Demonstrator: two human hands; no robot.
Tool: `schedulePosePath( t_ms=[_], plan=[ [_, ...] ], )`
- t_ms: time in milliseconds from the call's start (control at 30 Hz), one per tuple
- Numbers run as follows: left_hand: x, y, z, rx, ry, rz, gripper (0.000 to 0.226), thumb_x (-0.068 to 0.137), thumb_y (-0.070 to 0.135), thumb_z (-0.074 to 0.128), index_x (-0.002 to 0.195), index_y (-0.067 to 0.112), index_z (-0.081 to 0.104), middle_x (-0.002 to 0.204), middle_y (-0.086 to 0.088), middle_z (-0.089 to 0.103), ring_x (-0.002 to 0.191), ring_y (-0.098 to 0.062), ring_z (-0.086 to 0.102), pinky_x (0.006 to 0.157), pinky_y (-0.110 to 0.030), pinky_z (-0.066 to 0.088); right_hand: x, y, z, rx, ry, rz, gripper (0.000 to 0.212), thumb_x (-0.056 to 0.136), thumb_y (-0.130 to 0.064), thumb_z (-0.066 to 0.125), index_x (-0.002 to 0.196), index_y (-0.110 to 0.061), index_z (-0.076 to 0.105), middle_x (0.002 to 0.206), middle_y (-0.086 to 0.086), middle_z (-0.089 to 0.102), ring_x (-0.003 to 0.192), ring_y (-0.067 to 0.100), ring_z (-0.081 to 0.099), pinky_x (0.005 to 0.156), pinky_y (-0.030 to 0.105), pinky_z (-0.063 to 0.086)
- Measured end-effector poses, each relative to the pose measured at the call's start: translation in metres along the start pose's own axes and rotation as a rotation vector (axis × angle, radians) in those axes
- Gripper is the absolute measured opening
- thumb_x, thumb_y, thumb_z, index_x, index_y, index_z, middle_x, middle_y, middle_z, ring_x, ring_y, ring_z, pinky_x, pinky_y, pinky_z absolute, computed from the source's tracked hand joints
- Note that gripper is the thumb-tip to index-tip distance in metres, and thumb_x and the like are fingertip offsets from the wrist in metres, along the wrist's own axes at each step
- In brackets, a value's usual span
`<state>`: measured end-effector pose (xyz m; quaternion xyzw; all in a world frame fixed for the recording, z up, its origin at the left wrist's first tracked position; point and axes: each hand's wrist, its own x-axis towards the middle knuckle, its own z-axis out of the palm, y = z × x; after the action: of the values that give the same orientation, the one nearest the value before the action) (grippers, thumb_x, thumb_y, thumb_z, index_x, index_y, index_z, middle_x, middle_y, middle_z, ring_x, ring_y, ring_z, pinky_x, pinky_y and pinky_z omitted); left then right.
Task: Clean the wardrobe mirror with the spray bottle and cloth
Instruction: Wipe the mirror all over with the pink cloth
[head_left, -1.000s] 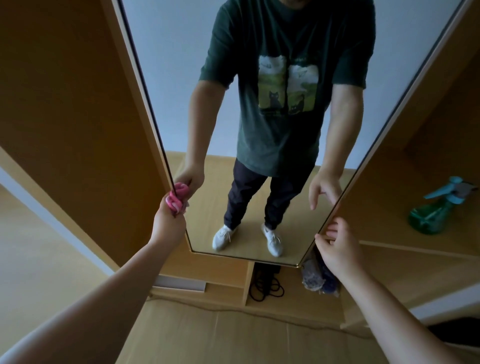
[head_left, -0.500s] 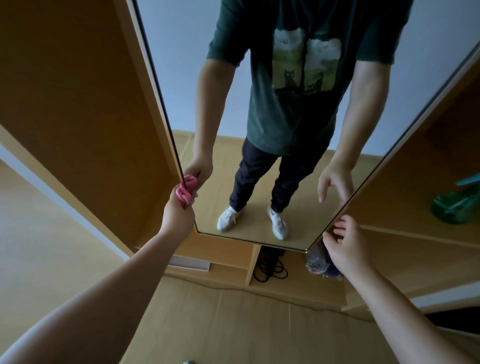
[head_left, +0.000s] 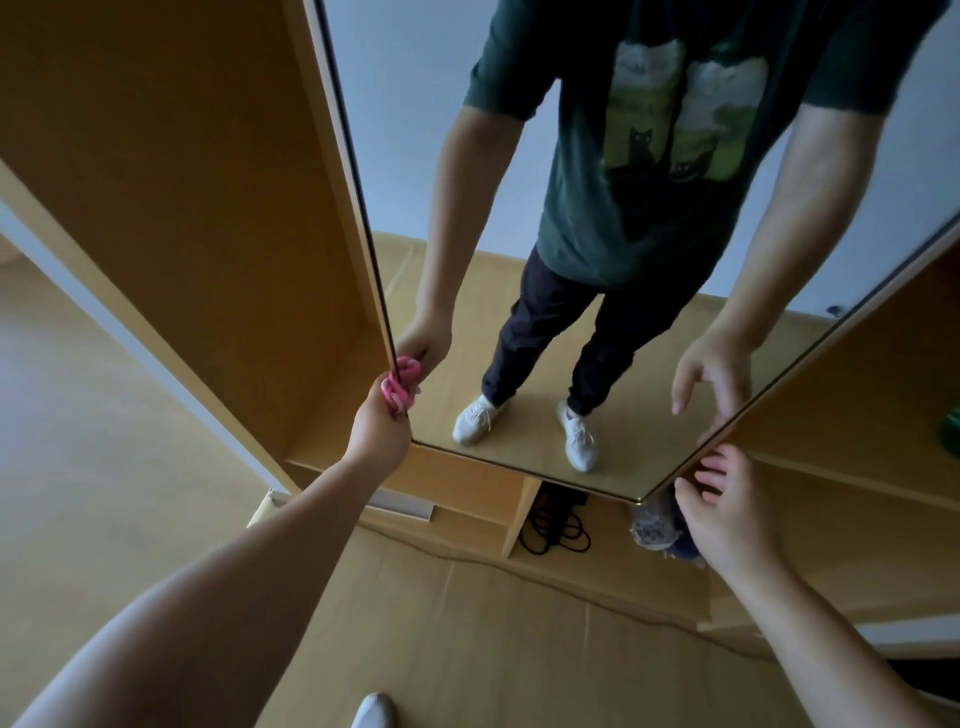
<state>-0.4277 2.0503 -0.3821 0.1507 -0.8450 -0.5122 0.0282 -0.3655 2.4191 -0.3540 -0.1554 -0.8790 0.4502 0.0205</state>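
The tall wardrobe mirror fills the middle of the view and reflects me standing on the wooden floor. My left hand is closed around a bunched pink cloth, pressed against the mirror's lower left edge. My right hand hovers with fingers spread beside the mirror's lower right corner, fingertips near its edge, holding nothing. Only a green sliver of the spray bottle shows at the right border, on a wardrobe shelf.
Wooden wardrobe panels flank the mirror on both sides. Below it, an open compartment holds a coiled black cable and a crumpled fabric bundle. A thin cord runs across the wooden floor. My white shoe tip shows at the bottom.
The view has shifted left and closer, pushing the spray bottle almost out of frame. My left hand with the cloth has slid slightly down the left edge. The right hand stays by the lower right corner.
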Motion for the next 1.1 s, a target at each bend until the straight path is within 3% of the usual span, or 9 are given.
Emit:
schedulePosePath(
  t_ms=[133,233,367,433,567,667,767,933,1100],
  plan=[
    [-0.001,-0.007,0.007,0.014,0.029,-0.006,0.042,0.093,0.005,0.045,0.13,0.022,0.051,0.111,0.002,0.064,0.105,-0.016,0.059,0.089,-0.029,0.047,0.005,0.009,0.002,0.042,-0.029,-0.018,0.061,0.089,-0.006,0.064,0.143,-0.011,0.034,0.128,0.009,0.054,0.101,0.016,0.055,0.047,0.005,0.044],
    [0.0,-0.014,0.011,0.044,0.04,-0.033,0.037,0.094,0.01,0.05,0.128,0.024,0.052,0.107,0.004,0.064,0.103,-0.016,0.06,0.088,-0.031,0.049,0.009,0.014,0.003,0.067,-0.05,-0.048,0.065,0.09,-0.005,0.063,0.146,-0.011,0.03,0.131,0.013,0.053,0.107,0.017,0.054,0.059,0.009,0.047],
    [0.002,-0.027,0.017,0.036,0.035,-0.039,0.033,0.094,0.013,0.05,0.122,0.03,0.054,0.106,0.004,0.066,0.098,-0.016,0.061,0.083,-0.032,0.05,0.011,0.02,0.001,0.115,-0.073,-0.086,0.067,0.091,-0.003,0.061,0.148,-0.01,0.027,0.134,0.015,0.051,0.111,0.019,0.053,0.087,0.03,0.047],
    [0.0,-0.038,0.02,0.063,0.039,-0.082,0.033,0.094,0.011,0.048,0.118,0.032,0.055,0.103,0.001,0.067,0.091,-0.02,0.063,0.071,-0.032,0.053,0.012,0.023,0.0,0.119,-0.084,-0.113,0.066,0.091,-0.003,0.06,0.147,-0.012,0.028,0.133,0.013,0.052,0.112,0.02,0.054,0.09,0.033,0.047],
    [-0.009,-0.066,0.031,0.163,0.096,-0.148,0.027,0.098,0.021,0.044,0.122,0.026,0.056,0.099,-0.008,0.067,0.081,-0.027,0.064,0.065,-0.037,0.056,0.013,0.026,0.001,0.128,-0.071,-0.135,0.061,0.091,-0.005,0.06,0.144,-0.014,0.031,0.126,0.006,0.054,0.112,0.02,0.056,0.093,0.037,0.047],
    [-0.018,-0.078,0.044,0.028,0.07,-0.253,0.02,0.091,0.011,0.045,0.092,0.023,0.062,0.08,-0.005,0.072,0.072,-0.03,0.066,0.065,-0.044,0.058,0.015,0.027,0.004,0.124,-0.04,-0.163,0.055,0.091,-0.003,0.06,0.139,-0.014,0.036,0.12,0.002,0.055,0.109,0.018,0.057,0.087,0.023,0.052],
    [-0.02,-0.085,0.057,-0.017,0.059,-0.334,0.023,0.086,0.007,0.043,0.086,0.019,0.062,0.072,-0.005,0.072,0.071,-0.028,0.068,0.07,-0.043,0.058,0.016,0.032,0.007,0.144,0.008,-0.161,0.055,0.09,-0.001,0.06,0.138,-0.011,0.037,0.118,0.002,0.055,0.107,0.017,0.058,0.077,0.0,0.046],
    [-0.014,-0.086,0.079,0.021,0.022,-0.359,0.019,0.08,0.004,0.044,0.087,0.012,0.059,0.068,-0.005,0.068,0.062,-0.02,0.064,0.05,-0.025,0.048,0.019,0.04,0.009,0.171,0.046,-0.176,0.054,0.089,-0.003,0.062,0.135,-0.02,0.038,0.109,-0.008,0.057,0.099,0.001,0.059,0.074,-0.002,0.045],
    [-0.022,-0.069,0.109,-0.164,-0.016,-0.387,0.022,0.071,-0.007,0.047,0.079,0.009,0.06,0.066,-0.006,0.065,0.06,-0.018,0.061,0.043,-0.023,0.046,0.018,0.047,0.007,0.171,0.03,-0.183,0.051,0.091,0.001,0.057,0.136,-0.018,0.041,0.108,-0.013,0.058,0.095,-0.012,0.06,0.078,0.003,0.047]
  ],
)
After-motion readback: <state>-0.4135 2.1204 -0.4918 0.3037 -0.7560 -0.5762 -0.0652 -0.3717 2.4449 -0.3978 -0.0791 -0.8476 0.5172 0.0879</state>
